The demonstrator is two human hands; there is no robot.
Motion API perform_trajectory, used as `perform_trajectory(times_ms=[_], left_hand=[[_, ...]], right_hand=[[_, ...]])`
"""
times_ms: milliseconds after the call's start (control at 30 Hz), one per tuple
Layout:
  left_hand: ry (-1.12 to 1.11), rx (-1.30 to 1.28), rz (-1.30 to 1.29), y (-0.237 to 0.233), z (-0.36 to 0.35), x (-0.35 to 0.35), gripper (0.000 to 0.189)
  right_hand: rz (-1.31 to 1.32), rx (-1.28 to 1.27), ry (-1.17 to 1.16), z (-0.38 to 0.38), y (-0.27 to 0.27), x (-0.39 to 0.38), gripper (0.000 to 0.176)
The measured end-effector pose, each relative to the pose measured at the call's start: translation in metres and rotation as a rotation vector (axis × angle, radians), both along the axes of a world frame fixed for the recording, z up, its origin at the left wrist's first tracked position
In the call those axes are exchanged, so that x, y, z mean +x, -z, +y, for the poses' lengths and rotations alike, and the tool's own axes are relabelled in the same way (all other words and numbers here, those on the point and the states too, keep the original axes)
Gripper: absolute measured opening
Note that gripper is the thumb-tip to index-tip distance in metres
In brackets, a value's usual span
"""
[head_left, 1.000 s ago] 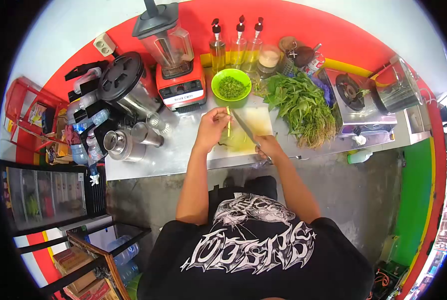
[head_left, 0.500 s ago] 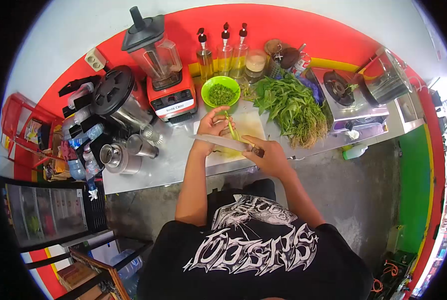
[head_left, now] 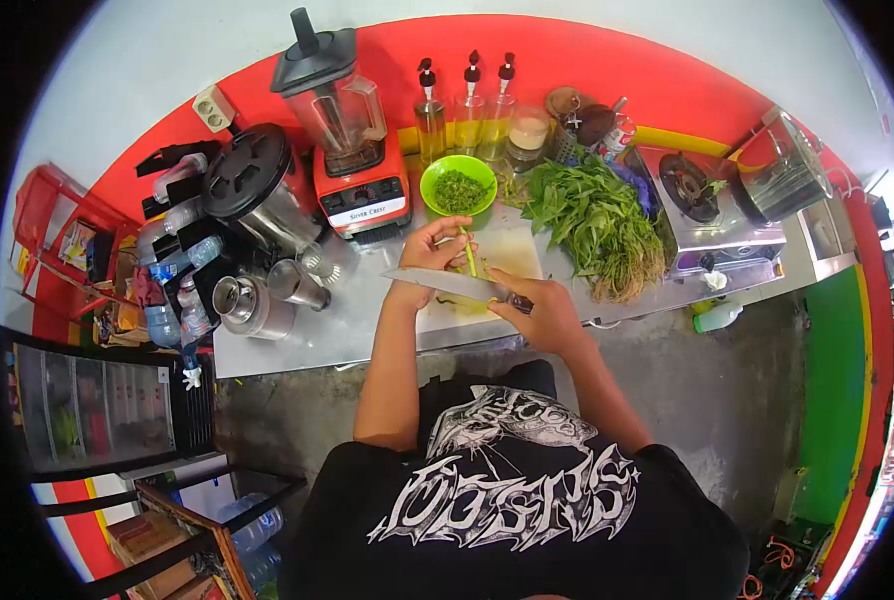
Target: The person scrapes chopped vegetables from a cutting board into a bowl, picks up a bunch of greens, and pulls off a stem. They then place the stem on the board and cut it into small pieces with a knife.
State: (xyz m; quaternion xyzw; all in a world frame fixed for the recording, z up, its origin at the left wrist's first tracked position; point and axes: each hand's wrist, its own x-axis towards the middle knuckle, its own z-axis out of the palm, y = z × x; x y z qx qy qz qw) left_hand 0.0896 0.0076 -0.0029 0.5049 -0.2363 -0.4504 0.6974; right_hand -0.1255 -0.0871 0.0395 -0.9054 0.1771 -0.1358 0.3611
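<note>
Street food stall: blender (head_left: 352, 130), gas stove (head_left: 702, 200), steel counter (head_left: 347, 320).

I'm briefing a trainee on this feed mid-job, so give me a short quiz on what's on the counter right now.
1. Multiple choice: what does the right hand hold? A a spoon; B a knife; C a bottle.
2. True or false: the green bowl stands between the blender and the pile of leafy greens.
3. Fill in: the left hand pinches a green ___ over the cutting board.
Key: 1 B, blade pointing to the person's left. 2 True. 3 stalk.
</note>
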Motion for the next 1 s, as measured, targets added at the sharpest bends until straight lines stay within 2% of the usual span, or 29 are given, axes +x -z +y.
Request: perform_trajectory(times_ms=[67,667,933,1000], left_hand=[[-0.001,0.003,-0.012,-0.003,0.002,0.000,0.032],[-0.018,-0.024,0.019,-0.003,0.002,-0.007,0.033],[0.015,-0.072,0.058,-0.008,0.002,-0.008,0.035],[0.045,-0.058,-0.045,-0.012,0.002,-0.012,0.036]], right_hand=[[-0.107,-0.007,-0.013,0.001,0.002,0.001,0.050],[-0.014,0.022,0.028,0.007,0.003,-0.004,0.046],[-0.097,0.006,0.075,0.010,0.004,-0.001,0.045],[-0.129,0.008,0.091,0.008,0.007,0.003,0.045]])
